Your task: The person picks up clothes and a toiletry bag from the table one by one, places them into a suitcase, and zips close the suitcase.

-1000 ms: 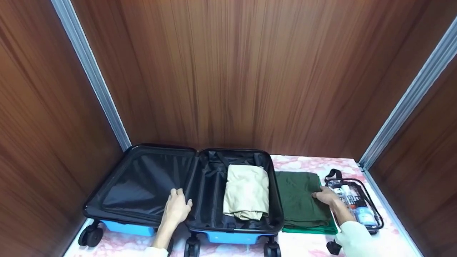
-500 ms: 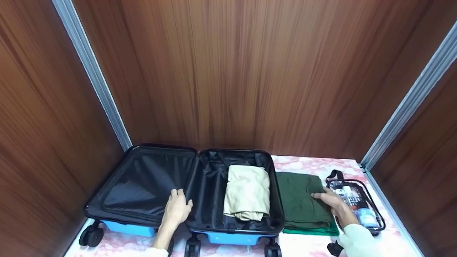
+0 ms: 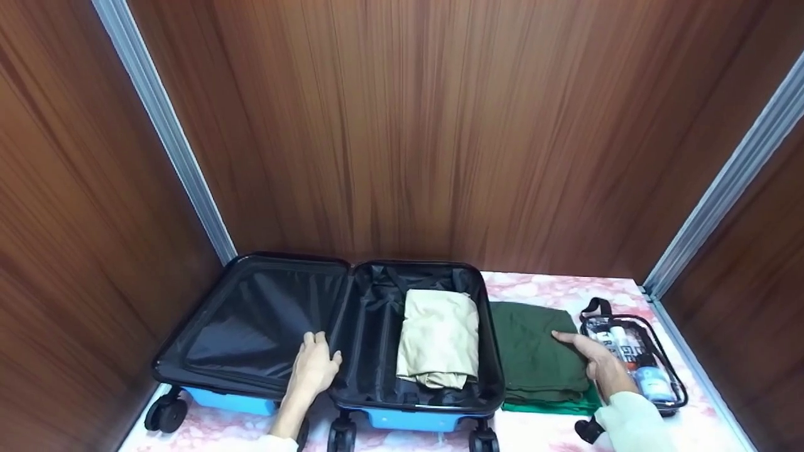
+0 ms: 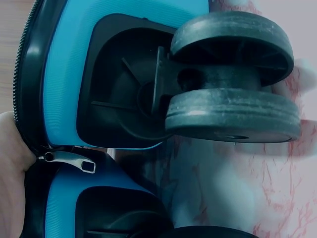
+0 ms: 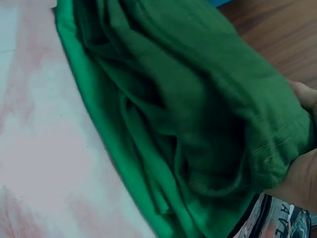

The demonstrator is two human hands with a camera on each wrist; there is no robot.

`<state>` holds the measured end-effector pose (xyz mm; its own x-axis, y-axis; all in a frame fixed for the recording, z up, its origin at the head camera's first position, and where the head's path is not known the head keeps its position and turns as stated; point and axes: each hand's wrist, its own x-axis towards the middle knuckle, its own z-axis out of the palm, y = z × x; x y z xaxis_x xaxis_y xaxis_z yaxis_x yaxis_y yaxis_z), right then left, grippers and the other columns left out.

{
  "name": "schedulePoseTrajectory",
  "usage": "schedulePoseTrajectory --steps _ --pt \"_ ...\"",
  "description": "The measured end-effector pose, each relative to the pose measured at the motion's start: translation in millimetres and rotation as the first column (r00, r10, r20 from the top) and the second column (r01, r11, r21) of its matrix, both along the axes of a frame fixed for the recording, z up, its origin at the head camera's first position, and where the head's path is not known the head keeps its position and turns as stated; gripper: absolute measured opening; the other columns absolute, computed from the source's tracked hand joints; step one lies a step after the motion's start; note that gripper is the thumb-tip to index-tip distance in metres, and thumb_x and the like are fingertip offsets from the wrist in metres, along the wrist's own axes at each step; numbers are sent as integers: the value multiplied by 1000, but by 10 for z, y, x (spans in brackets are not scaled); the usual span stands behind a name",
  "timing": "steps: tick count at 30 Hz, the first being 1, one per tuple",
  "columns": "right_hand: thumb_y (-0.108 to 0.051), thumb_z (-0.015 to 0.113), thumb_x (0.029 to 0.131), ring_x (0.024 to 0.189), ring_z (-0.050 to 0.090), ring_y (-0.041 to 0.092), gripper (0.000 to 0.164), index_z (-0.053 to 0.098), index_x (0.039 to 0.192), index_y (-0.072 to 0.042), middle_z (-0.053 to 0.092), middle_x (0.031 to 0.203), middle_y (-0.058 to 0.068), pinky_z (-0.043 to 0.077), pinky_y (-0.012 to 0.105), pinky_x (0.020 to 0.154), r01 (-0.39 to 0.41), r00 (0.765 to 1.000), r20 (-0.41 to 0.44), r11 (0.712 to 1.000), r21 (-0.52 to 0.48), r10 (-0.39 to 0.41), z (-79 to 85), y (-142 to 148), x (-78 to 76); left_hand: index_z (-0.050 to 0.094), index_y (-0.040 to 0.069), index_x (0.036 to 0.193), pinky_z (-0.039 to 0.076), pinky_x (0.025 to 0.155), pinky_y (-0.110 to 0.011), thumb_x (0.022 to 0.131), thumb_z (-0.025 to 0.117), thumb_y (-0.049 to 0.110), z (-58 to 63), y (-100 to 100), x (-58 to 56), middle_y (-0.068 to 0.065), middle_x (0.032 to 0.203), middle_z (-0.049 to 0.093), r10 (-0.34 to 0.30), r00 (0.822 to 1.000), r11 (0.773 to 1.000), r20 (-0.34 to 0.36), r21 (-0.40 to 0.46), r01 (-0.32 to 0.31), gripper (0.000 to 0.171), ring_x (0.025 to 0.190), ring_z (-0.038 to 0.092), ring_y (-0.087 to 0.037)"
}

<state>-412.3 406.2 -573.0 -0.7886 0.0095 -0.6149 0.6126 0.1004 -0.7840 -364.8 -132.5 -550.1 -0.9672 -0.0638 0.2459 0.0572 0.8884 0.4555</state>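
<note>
An open suitcase lies with its two black-lined halves side by side. Over the inner edge of its left half rests my left hand, fingers loosely extended. The left wrist view shows only part of that hand beside the zipper pull. A folded beige garment sits in the right half. To the right of the suitcase, a folded dark green garment lies over a brighter green one. My right hand pinches the dark garment's right edge, thumb on top and fingers underneath.
A clear toiletry bag with bottles lies right of the green stack, close to my right wrist. Black wheels stick out at the suitcase's front. Wooden wall panels rise behind and on both sides of the pink marbled surface.
My right hand has shifted slightly right and down, its thumb now stretched over the dark green garment's edge. My left hand stays in place. The whole view has drifted slightly.
</note>
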Motion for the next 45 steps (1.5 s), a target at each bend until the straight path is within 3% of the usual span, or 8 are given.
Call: schedulePoseTrajectory --steps 3,7,17,27,45 --pt "-40 62 86 98 59 23 90 12 143 9 54 115 16 48 40 89 -18 996 -86 999 -44 15 -16 -6 -10 47 -12 123 44 87 -48 83 64 21 16 2 0 -25 110 46 -9 1000 1000 -8 -1 9 54 101 52 -42" --pt "-18 56 92 82 64 16 66 18 140 5 60 94 5 54 34 77 -47 985 -173 988 -149 20 -20 -20 15 47 -13 122 44 87 -49 83 64 20 30 -5 3 -25 110 46 -6 1000 1000 -9 -2 6 54 101 53 -43" --pt "-7 44 96 84 66 18 56 11 140 4 57 100 7 55 36 75 -125 951 -305 955 -267 39 169 -98 48 46 -12 123 44 87 -49 83 64 20 -7 -8 18 -25 110 46 -12 1000 1000 16 7 12 54 102 52 -43" --pt "-3 48 93 77 67 15 20 41 112 -2 64 89 4 56 31 70 -111 927 -374 948 -299 -9 532 -233 127 46 -13 122 44 86 -49 83 64 20 9 -20 20 -26 109 46 -13 1000 1000 3 1 13 54 100 52 -43" --pt "-5 49 93 75 67 14 13 45 106 -5 65 85 1 55 30 67 -56 910 -408 953 -299 -75 1135 -276 331 48 -14 119 43 86 -51 82 65 19 6 0 25 -27 107 47 -14 1000 1000 -28 28 15 52 100 52 -44"
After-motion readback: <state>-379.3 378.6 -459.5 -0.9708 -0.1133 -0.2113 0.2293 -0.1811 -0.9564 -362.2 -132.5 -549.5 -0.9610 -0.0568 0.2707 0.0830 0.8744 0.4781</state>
